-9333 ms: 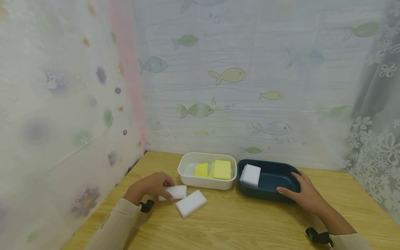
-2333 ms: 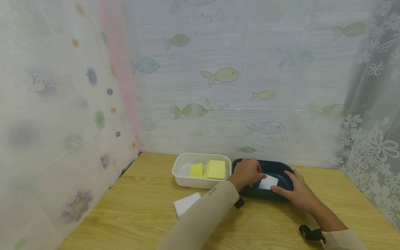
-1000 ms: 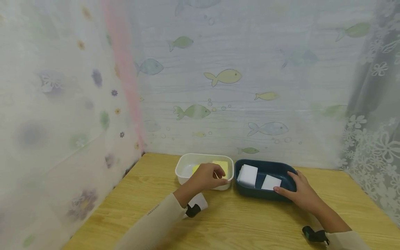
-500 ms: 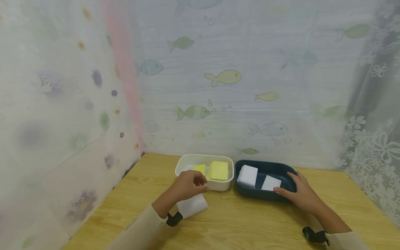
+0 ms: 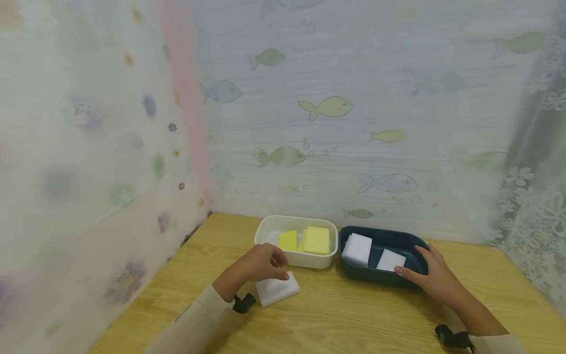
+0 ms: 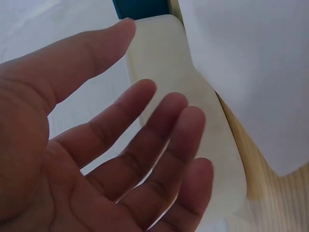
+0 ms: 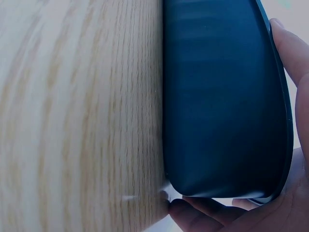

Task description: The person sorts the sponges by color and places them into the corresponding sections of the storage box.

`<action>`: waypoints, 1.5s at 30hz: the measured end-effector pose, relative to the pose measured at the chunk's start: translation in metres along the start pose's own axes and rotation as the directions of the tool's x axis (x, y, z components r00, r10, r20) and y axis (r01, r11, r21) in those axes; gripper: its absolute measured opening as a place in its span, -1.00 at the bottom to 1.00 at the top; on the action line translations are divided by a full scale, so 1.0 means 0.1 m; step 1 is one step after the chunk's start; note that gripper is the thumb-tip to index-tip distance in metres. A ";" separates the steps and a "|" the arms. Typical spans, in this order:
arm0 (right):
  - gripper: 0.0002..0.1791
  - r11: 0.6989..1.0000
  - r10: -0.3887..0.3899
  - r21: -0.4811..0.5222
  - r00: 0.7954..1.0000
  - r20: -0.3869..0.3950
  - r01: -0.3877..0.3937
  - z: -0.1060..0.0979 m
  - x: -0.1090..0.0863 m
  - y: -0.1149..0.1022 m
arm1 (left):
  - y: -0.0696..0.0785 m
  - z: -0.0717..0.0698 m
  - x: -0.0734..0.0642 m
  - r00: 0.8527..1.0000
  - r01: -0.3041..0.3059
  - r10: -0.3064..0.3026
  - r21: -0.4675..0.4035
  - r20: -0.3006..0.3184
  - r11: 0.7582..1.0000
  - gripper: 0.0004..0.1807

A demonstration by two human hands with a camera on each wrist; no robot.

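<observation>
My left hand point(image 5: 256, 265) is held over a white sponge point(image 5: 278, 292) lying on the table in front of the white tub point(image 5: 309, 261). In the left wrist view its fingers point(image 6: 130, 159) are loosely bent and nothing is between them and the thumb. My right hand point(image 5: 435, 278) grips the right end of the dark blue tub point(image 5: 376, 276), thumb at the front rim and fingers around the end wall; the right wrist view shows the hand against that tub's wall point(image 7: 227, 96). Inside the blue tub are white sponges point(image 5: 359, 248) at the left and another white sponge point(image 5: 391, 260) near the front.
Several yellow sponges point(image 5: 317, 240) sit in the white tub, which stands beside the blue one on the wooden table point(image 5: 345, 314). A fish-patterned curtain point(image 5: 327, 147) hangs behind the table and a flowered one point(image 5: 106, 172) at the left.
A white sponge that my left hand held on the table earlier now lies in the blue tub. The left hand has come back left, over the other sponge. My right hand stays on the tub.
</observation>
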State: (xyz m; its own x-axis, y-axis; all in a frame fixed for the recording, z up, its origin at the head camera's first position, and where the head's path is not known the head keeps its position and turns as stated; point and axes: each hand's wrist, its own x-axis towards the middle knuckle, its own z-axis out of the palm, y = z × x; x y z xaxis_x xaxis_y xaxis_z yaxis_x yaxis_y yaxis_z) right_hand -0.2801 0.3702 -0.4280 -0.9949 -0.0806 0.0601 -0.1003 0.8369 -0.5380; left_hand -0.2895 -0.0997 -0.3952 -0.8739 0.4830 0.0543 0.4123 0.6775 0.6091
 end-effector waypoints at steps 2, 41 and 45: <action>0.25 1.000 0.002 0.005 1.000 0.002 -0.002 0.00 0.00 0.00 | -0.03 0.01 0.01 1.000 0.015 -0.015 -0.004 0.022 1.000 -0.61; 0.24 0.999 -0.027 0.030 1.000 -0.010 0.028 0.03 -0.01 -0.02 | -0.16 0.08 0.06 0.999 0.012 -0.015 0.056 0.050 0.998 -0.65; 0.24 0.999 -0.016 0.028 1.000 -0.015 0.016 0.02 -0.03 -0.02 | -0.13 0.07 0.05 0.998 -0.014 0.012 0.035 0.060 0.999 -0.63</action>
State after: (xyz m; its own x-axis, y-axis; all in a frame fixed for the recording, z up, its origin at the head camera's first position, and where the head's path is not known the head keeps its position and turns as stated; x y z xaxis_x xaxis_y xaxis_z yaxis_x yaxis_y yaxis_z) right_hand -0.2767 0.3676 -0.4283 -0.9930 -0.0858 0.0813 -0.1167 0.8198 -0.5607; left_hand -0.2980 -0.1023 -0.4086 -0.8520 0.5233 0.0145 0.4333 0.6894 0.5805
